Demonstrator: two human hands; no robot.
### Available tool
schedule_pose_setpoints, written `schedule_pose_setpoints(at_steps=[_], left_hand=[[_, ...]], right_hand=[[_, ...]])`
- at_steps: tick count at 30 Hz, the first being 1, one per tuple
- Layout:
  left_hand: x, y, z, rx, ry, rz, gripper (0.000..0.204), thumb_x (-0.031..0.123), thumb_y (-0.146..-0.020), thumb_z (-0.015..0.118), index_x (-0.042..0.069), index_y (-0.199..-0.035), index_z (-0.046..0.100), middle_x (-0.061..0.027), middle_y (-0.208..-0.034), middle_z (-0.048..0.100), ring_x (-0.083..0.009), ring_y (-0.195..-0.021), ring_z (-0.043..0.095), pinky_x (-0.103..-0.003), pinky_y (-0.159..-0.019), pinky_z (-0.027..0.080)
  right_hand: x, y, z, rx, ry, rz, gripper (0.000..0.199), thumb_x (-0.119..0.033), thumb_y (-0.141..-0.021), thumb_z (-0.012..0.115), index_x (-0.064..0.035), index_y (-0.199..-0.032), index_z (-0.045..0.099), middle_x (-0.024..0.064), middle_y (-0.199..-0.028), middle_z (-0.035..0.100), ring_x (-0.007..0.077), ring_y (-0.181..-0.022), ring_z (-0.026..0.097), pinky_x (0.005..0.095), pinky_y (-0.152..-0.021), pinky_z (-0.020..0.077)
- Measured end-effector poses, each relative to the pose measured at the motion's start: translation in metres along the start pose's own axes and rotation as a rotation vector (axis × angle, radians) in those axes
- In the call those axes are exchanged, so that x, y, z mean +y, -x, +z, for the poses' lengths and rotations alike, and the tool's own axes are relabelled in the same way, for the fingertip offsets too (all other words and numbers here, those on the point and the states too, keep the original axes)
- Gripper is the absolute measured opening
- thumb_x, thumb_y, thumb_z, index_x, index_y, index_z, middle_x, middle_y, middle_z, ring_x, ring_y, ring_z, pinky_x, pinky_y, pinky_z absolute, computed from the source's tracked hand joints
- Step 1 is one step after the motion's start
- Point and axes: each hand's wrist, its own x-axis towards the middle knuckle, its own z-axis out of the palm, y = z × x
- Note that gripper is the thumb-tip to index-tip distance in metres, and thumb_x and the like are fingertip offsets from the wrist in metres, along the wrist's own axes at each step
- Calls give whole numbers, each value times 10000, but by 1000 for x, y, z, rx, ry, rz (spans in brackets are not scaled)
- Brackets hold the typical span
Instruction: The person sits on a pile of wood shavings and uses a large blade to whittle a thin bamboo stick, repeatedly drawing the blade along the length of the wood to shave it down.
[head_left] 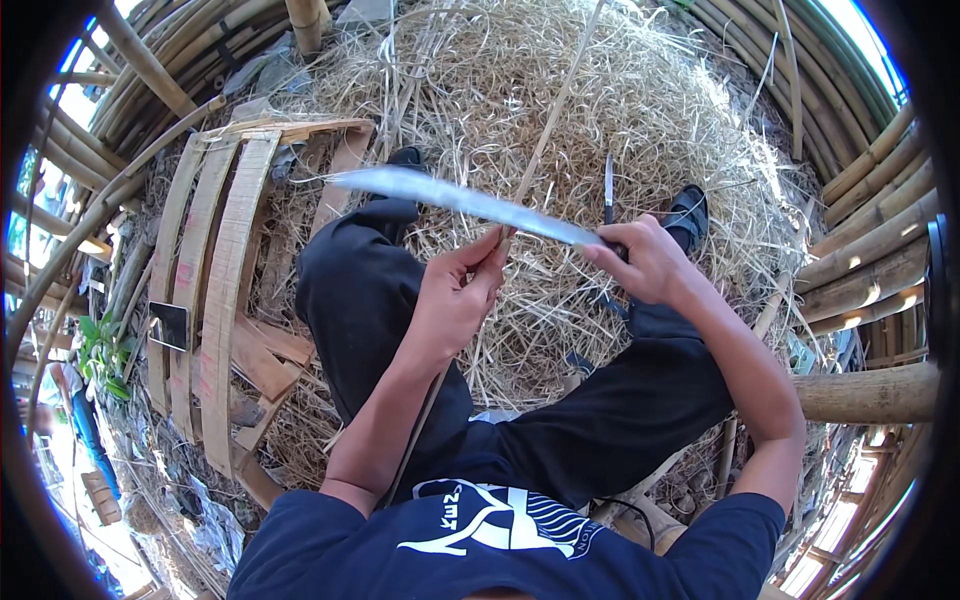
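My right hand [648, 258] is closed around the handle of a long machete [440, 190]. Its wide, shiny blade reaches left across my front and is slightly blurred at the tip. Pinched in the fingers of my left hand [462, 290] is a thin bamboo strip [548, 133]. The strip runs from the far side, under the blade, through my fingers and back along my left forearm. Blade and strip cross just beyond my left fingertips; whether they touch, I cannot tell. A smaller knife [609, 185] with a dark handle is just beyond my right hand, over the shavings.
Pale bamboo shavings [690, 120] cover the ground around my legs. On the left stands a slatted wooden pallet [235, 290] with a dark, flat rectangular object [168, 325] on it. Stacked bamboo poles [870, 250] line the right side, and a thick pole [870, 393] juts in near my right elbow.
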Motion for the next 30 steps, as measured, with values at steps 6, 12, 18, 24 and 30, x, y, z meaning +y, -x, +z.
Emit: schedule_pose_setpoints(at_steps=[6, 12, 18, 24, 30], left_hand=[[-7, -5, 0, -17, -21, 24, 292, 118, -999, 502, 51, -1272, 579, 83, -603, 366, 3, -450, 293, -184, -397, 216], [-2, -1, -8, -17, -19, -28, 285, 115, -983, 537, 47, -1252, 600, 83, -673, 448, 6, -535, 358, -176, -457, 253], [-4, -2, -3, -6, 10, 8, 268, 115, -984, 535, 40, -1229, 613, 88, -652, 432, 7, -535, 356, -181, -458, 263], [-7, -2, -7, -6, -46, 13, 287, 114, -984, 529, 54, -1254, 606, 92, -643, 424, 6, -516, 342, -187, -450, 257], [-6, -5, -5, -7, 8, 9, 268, 113, -984, 528, 49, -1228, 617, 92, -630, 426, 4, -499, 333, -189, -442, 255]], right_hand=[[18, -11, -1, 150, 150, -120, 573, -558, -881, 538, -15, -788, 696, 194, -547, 558, 369, -529, 586, 427, -556, 479], [1, -2, 5, 50, 212, -127, 595, -561, -891, 528, -6, -722, 660, 181, -520, 540, 348, -499, 580, 420, -537, 475], [18, -6, 0, 89, 181, 7, 624, -587, -892, 525, -13, -680, 652, 150, -476, 528, 304, -445, 572, 399, -489, 461], [13, -6, 0, 57, 201, -160, 577, -556, -899, 533, -26, -737, 691, 158, -478, 526, 314, -437, 548, 410, -476, 440], [0, -1, 1, 79, 157, -16, 565, -553, -904, 528, -29, -783, 700, 169, -528, 563, 334, -464, 566, 411, -514, 471]])
